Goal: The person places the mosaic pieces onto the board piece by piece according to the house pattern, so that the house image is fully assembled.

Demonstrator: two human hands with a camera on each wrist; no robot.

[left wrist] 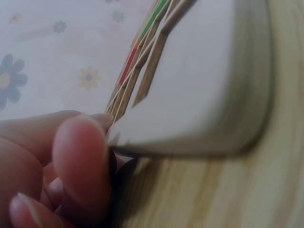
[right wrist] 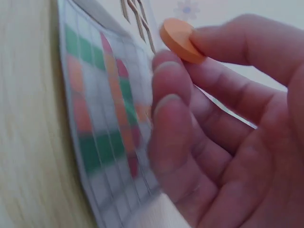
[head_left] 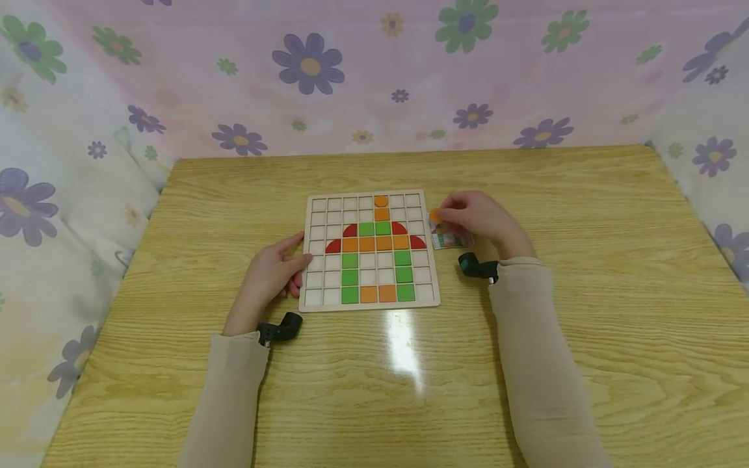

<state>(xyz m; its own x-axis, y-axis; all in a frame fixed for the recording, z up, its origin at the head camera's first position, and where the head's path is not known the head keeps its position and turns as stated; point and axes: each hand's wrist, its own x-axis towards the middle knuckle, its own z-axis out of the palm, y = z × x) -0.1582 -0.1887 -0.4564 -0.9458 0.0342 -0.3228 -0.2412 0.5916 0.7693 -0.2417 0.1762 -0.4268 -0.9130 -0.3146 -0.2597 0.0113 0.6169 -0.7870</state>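
A square wooden grid board [head_left: 368, 309] lies flat on the table, several of its cells filled with colored tiles. My left hand [head_left: 270, 273] holds its left edge, the thumb over the rim; in the left wrist view the fingers partly hide the board's corner. Between thumb and fingers, my right hand [head_left: 476, 218] pinches an orange round tile [right wrist: 183, 40] over a pattern card [head_left: 450, 242] beside the board's right edge. That hand covers part of the card in the head view. Another orange round tile [head_left: 381, 201] sits in the board's top row.
Green square tiles [head_left: 350, 277], orange square tiles [head_left: 367, 244] and red quarter-round tiles [head_left: 350, 231] fill cells of the board. Beneath everything is a wood-grain table [head_left: 363, 403], with flowered cloth [head_left: 374, 78] hanging behind and at both sides.
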